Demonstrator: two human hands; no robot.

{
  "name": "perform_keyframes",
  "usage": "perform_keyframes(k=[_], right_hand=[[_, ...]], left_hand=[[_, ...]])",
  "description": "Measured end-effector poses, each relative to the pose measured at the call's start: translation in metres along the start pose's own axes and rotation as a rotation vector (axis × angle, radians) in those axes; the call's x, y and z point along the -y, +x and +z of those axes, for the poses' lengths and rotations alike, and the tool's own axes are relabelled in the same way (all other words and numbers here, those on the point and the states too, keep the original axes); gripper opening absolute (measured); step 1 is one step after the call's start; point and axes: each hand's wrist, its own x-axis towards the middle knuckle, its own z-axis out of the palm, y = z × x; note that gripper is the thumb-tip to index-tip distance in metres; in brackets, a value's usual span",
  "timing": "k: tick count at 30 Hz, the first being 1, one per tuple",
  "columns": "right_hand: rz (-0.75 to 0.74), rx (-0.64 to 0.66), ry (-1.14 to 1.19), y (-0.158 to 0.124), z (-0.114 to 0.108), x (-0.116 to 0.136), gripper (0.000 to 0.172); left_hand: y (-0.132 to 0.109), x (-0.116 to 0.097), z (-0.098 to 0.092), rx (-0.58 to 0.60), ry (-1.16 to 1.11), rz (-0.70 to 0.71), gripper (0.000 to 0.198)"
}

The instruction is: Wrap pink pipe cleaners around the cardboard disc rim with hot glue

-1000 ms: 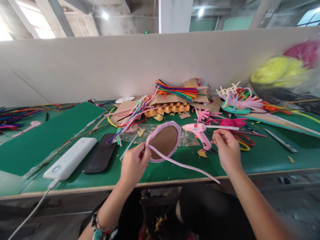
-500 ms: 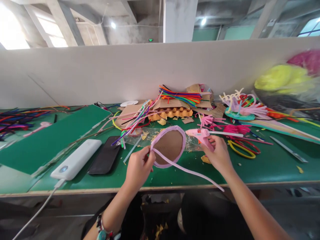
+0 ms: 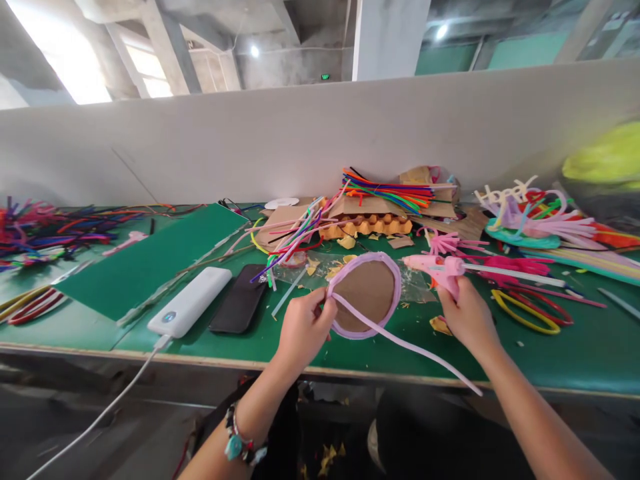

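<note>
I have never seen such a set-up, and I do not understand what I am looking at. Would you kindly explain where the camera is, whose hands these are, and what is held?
There is no machine here, only a person's two bare hands. One camera, worn on the head, looks forward and down, so you see roughly what the person sees.

The left hand pinches a pale purple fuzzy stem at the edge of a rounded brown board; the stem's loose end trails to the right. The right hand holds a pink glue gun by its handle.

On the green table lie a white power bank, a dark phone and, farther back, a bundle of coloured stems.
</note>
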Motion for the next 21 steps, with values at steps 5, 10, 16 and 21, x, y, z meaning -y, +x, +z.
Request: perform_keyframes(k=[5, 10, 16, 21], right_hand=[[0.056, -0.116, 0.1, -0.004, -0.012, 0.002, 0.018], [0.136, -0.106, 0.241, -0.006, -0.015, 0.001, 0.02], [0.264, -0.068, 0.408, -0.01, -0.017, 0.014, 0.023], [0.26, -0.072, 0.472, -0.011, -0.02, 0.022, 0.019]], left_hand=[[0.001, 0.002, -0.001, 0.006, -0.107, -0.042, 0.023], [0.002, 0.004, 0.0, 0.021, -0.091, -0.042, 0.024], [0.003, 0.003, 0.001, 0.025, -0.062, -0.033, 0.024], [0.004, 0.002, 0.0, 0.012, -0.063, -0.033, 0.024]])
